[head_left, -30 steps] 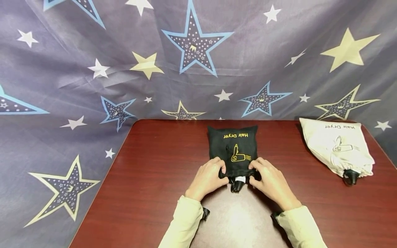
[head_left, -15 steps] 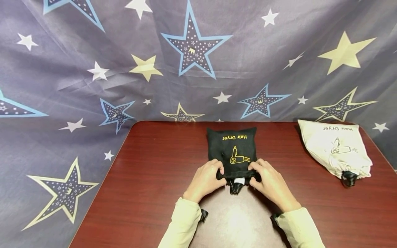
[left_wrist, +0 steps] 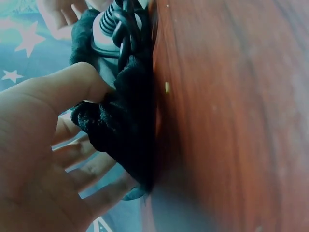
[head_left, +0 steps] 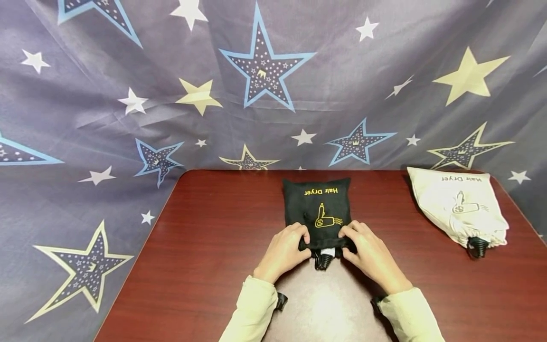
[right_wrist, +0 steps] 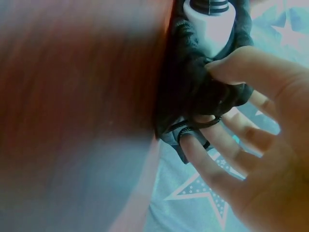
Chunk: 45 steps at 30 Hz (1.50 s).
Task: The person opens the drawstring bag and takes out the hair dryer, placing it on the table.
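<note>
A black cloth drawstring bag (head_left: 316, 194) with yellow "Hair Dryer" lettering and a dryer drawing lies on the table, its mouth toward me. My left hand (head_left: 284, 249) pinches the left side of the mouth between thumb and fingers. On the opposite side my right hand (head_left: 369, 251) pinches the edge the same way. From the mouth pokes the white handle end of a hair dryer (right_wrist: 212, 29), with a ribbed black cord sleeve. Its looped black cord (left_wrist: 126, 34) shows in the left wrist view. The rest of the dryer is hidden inside the bag.
A white "Hair Dryer" bag (head_left: 461, 204) lies at the right, a black ribbed cord end (head_left: 477, 247) sticking out of its gathered mouth. The reddish wooden table (head_left: 205, 228) ends at the back against a star-patterned curtain (head_left: 192, 42).
The head view has tilted slightly, so the whole scene sits a little lower and further left. Both hands keep their pinch on the bag's mouth, with hardly any movement.
</note>
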### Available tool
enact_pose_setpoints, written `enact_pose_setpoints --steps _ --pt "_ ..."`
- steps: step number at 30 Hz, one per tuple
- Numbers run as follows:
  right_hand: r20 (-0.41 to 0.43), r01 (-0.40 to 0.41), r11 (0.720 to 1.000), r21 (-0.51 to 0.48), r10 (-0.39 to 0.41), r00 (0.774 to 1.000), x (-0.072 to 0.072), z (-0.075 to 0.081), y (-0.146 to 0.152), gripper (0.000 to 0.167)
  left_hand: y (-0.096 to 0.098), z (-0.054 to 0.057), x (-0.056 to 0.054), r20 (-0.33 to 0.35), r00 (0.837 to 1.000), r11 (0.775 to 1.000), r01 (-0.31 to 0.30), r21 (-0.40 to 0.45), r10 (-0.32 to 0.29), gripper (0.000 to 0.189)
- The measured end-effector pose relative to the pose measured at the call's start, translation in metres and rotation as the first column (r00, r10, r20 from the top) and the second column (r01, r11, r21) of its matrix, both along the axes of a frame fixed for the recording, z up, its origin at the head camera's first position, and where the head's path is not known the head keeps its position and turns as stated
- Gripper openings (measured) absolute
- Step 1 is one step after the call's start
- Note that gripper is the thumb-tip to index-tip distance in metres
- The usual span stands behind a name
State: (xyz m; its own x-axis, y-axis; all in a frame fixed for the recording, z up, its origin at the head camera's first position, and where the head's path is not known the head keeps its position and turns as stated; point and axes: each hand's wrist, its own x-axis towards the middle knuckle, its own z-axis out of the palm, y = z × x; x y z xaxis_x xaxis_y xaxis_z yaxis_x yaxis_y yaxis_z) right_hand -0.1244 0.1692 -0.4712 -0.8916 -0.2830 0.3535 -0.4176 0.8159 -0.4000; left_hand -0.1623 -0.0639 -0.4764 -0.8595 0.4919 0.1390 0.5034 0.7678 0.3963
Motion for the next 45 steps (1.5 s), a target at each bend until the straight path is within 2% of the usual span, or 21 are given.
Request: enact_pose_setpoints --steps 19,29,45 --pt "0.069 -0.006 0.999 -0.032 0.008 0.998 0.001 -0.001 0.004 0.037 -0.003 0.002 0.000 0.019 1.000 1.000 0.000 0.004 0.000 0.026" --pt "0.059 -0.016 0.999 -0.033 0.018 0.998 0.001 0.000 0.006 0.036 -0.003 -0.001 -0.002 -0.005 0.999 0.999 0.037 -0.022 -0.037 0.028" --pt "0.076 -0.017 0.998 -0.064 0.022 0.997 -0.001 0.001 0.010 0.034 -0.008 0.002 -0.003 -0.012 0.999 0.999 0.032 -0.016 -0.032 0.022"
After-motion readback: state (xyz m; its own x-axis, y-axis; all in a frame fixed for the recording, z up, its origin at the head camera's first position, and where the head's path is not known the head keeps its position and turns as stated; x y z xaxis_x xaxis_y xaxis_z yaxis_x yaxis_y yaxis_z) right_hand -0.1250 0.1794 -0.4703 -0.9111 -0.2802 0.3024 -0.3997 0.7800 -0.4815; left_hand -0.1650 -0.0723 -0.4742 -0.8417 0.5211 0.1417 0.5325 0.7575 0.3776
